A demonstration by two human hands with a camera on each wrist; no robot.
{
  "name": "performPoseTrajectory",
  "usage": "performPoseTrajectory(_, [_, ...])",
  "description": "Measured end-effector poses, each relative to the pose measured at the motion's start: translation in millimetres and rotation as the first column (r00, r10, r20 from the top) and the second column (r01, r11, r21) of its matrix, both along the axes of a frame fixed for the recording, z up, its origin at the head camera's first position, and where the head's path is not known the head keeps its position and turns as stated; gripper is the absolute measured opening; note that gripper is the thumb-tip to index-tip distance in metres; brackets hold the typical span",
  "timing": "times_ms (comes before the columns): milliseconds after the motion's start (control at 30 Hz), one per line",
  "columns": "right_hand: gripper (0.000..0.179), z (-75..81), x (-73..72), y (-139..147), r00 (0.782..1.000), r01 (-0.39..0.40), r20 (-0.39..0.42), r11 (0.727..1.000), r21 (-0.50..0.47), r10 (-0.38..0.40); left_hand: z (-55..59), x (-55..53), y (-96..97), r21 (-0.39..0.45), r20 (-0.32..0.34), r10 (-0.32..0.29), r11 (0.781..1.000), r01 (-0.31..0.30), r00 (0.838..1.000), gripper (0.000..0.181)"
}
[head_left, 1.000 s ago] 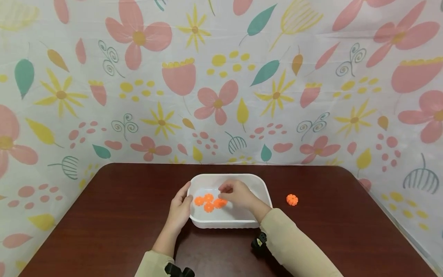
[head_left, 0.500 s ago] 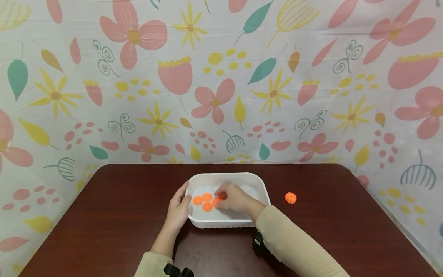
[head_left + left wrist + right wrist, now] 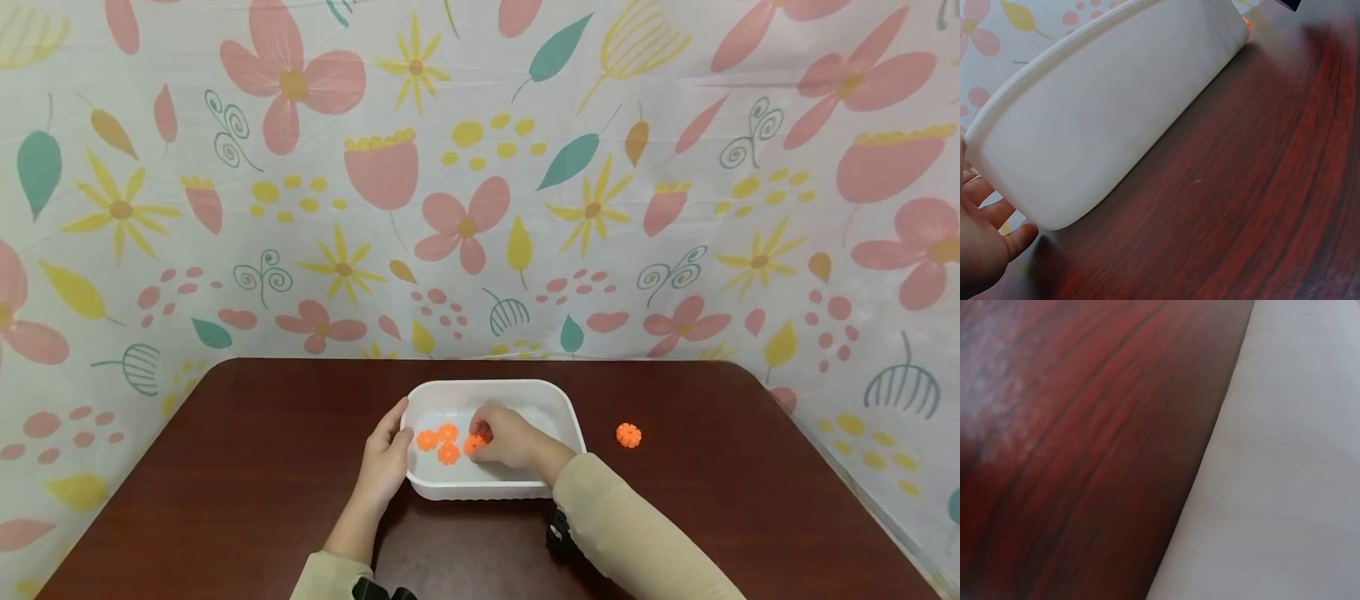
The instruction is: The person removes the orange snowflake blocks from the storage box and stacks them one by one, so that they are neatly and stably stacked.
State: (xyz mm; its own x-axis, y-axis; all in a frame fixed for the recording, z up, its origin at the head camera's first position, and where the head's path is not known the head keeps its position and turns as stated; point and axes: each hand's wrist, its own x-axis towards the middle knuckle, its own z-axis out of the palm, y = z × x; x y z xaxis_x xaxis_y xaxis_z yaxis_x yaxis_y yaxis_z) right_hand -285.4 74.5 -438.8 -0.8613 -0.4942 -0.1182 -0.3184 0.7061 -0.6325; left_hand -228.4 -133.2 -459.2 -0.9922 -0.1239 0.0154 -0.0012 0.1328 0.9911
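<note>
A white rectangular plastic tub [image 3: 495,491] stands on the table, with several orange, flower-shaped pieces [image 3: 448,453] at the left of its floor. My left hand [image 3: 384,462] holds its left end, the thumb at the rim and the fingers against the outer wall; the left wrist view shows the fingers [image 3: 1021,241] spread along that end. Inside the tub, my right hand [image 3: 510,437] pinches another orange flower-shaped piece [image 3: 474,445] between thumb and fingers, low over the floor. The right wrist view catches only tabletop and the tub's side [image 3: 1285,462], with that hand out of sight.
One more orange flower-shaped piece [image 3: 628,435] lies on the table right of the tub. The dark reddish-brown table [image 3: 247,467] ends at the back against a flower-patterned cloth [image 3: 465,325]. Black wrist cameras [image 3: 558,533] sit at both cuffs.
The right hand has dipped lower in the tub and now pinches an orange piece, which stands slightly apart from the others. The left hand keeps its hold on the tub's end.
</note>
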Motion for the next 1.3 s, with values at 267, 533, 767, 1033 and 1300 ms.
performPoseTrajectory(267, [0.016, 6.0, 0.3, 1.9, 0.998, 0.062, 0.022, 0.997, -0.050, -0.061, -0.6, -1.2, -0.6, 0.007, -0.007, -0.008, 1.000, 0.008, 1.000, 0.048])
performPoseTrajectory(533, [0.007, 9.0, -7.4, 5.5, 0.994, 0.108, 0.043, 0.987, -0.117, -0.104, 1.9, -7.6, 0.5, 0.008, -0.019, -0.006, 1.000, 0.006, 1.000, 0.048])
performPoseTrajectory(767, [0.008, 9.8, -5.3, 4.2, 0.990, 0.137, 0.051, 0.979, -0.151, -0.131, 0.5, -4.2, 0.5, 0.009, -0.012, 0.010, 1.000, -0.010, 1.000, 0.047])
performPoseTrajectory(1033, [0.013, 13.4, -3.2, 7.7, 0.978, 0.195, 0.108, 0.963, -0.189, -0.177, -3.5, -1.2, 1.1, 0.003, -0.026, 0.017, 1.000, -0.017, 1.000, 0.047])
performPoseTrajectory(1300, [0.015, 22.0, -1.2, 22.1, 0.985, 0.171, 0.069, 0.956, -0.238, -0.159, -2.6, -4.2, 1.4, 0.007, -0.032, 0.011, 1.000, -0.011, 0.999, 0.048])
